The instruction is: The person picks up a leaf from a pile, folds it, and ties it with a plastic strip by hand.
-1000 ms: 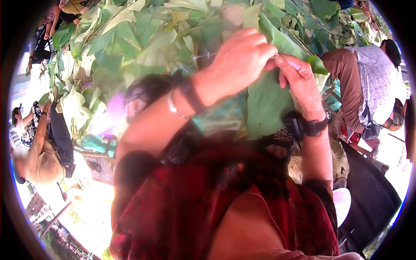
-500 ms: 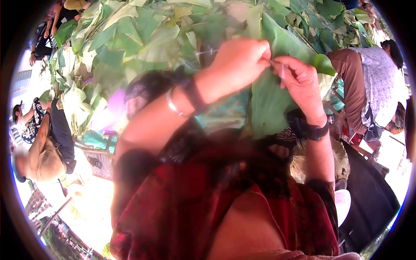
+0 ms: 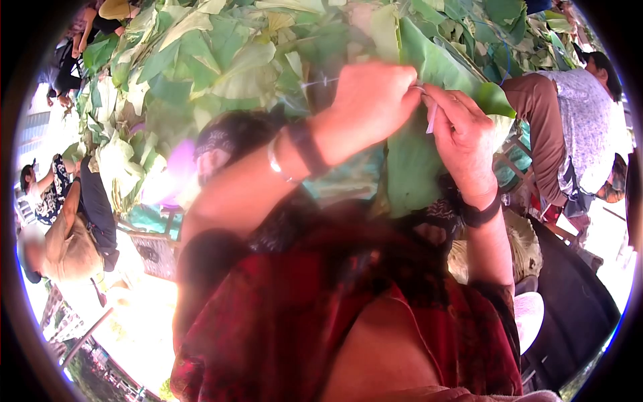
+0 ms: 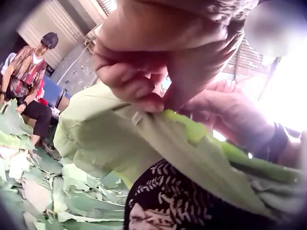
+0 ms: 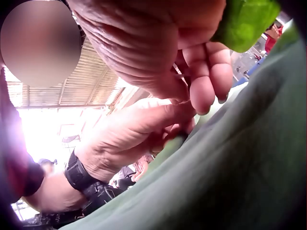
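In the head view both hands meet over a large green leaf that hangs over the person's lap. My left hand is curled into a fist, and its thumb and forefinger pinch a thin whitish strip. Facing it, my right hand pinches the same strip, whose loose end hangs below the fingers. The left wrist view has the left fingertips right at the folded edge of the leaf. In the right wrist view the right fingers are bent close to the left hand.
A broad heap of green leaves fills the far side. One person in a lilac top sits at the right, another in tan at the left. A dark curved object stands by my right elbow.
Both hands have come down a little toward the body. The right hand has turned, and the strip's loose end now hangs lower from its fingers.
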A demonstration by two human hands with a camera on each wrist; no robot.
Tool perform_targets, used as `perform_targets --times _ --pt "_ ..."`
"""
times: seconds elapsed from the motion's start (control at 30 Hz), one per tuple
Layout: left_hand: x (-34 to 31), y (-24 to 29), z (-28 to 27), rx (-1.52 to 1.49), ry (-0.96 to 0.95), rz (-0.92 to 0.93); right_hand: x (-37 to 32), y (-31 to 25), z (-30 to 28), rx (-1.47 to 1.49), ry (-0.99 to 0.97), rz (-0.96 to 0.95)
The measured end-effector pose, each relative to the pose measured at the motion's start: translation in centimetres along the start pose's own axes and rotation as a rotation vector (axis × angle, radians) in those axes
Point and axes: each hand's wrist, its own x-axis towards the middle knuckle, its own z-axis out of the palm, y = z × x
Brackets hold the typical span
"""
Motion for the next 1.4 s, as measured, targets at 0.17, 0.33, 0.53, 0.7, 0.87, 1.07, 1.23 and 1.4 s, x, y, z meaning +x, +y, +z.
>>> perform_targets --times 0.17,0.33,0.53,0.7,0.87,1.07,1.23,1.4 --pt "0.8 -1.6 0.2 -0.739 -0.177 -0.187 0.1 -0.1 -0.3 -0.013 -0.004 0.015" --pt "1.4 -1.7 -0.1 -1.193 -0.319 -0.434 -0.1 -0.1 -0.4 -0.030 0.001 0.039" --pt "1.6 -1.8 0.3 -1.415 -0.254 -0.514 0.1 0.0 -0.4 -0.020 0.100 0.004" --pt "1.5 -0.9 0.5 -1.218 -0.089 -0.519 0.0 -0.1 -0.6 0.067 0.052 -0.075" --pt "1.6 -1.4 1.7 -1.206 -0.058 -0.532 -0.8 1.0 -0.2 0.363 -0.060 -0.020" --pt "1.6 -1.9 1.7 -1.140 -0.069 -0.530 -0.1 0.7 0.0 0.696 -0.081 0.423" --pt "1.2 -1.3 2.5 -0.711 0.122 -0.049 1.4 2.3 0.4 0.866 -0.084 0.734" --pt "0.9 -1.0 2.4 -0.448 0.156 0.195 1.1 2.9 1.1 0.761 -0.112 0.625"
